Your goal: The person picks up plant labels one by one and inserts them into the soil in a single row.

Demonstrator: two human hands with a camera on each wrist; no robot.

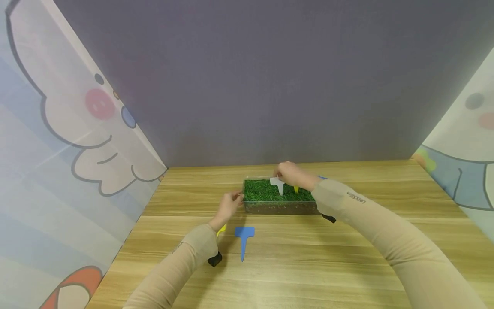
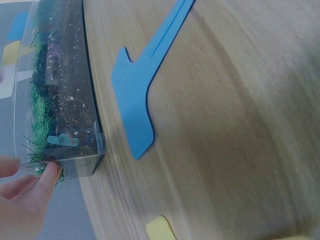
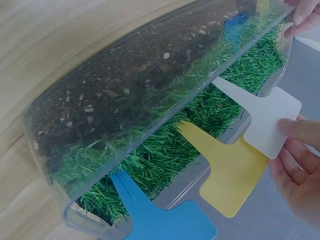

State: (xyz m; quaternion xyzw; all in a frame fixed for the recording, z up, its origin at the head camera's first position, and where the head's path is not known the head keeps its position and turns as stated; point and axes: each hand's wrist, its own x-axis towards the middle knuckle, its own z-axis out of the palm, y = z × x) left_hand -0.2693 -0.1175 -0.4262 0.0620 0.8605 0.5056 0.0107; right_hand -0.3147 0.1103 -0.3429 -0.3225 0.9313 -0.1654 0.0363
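Observation:
A long clear box (image 1: pixel 283 209) holds dark pebbly soil with green artificial grass (image 1: pixel 256 189) on top. My right hand (image 1: pixel 293 174) pinches the broad head of a white T-shaped plant label (image 3: pixel 277 120) between thumb and fingers. The label's pointed stem goes down into the grass. Beside it a yellow plant label (image 3: pixel 232 175) and a blue plant label (image 3: pixel 170 220) stand in the same grass. At the box's left end my left hand (image 1: pixel 227 208) grips the rim, thumb and fingers close around the wall.
Another blue plant label (image 1: pixel 245 234) lies flat on the wooden table (image 1: pixel 293 266) in front of the box. Left of it, partly hidden by the left forearm, is a yellow label (image 1: pixel 221 230). A grey wall (image 1: pixel 270 86) rises behind the table.

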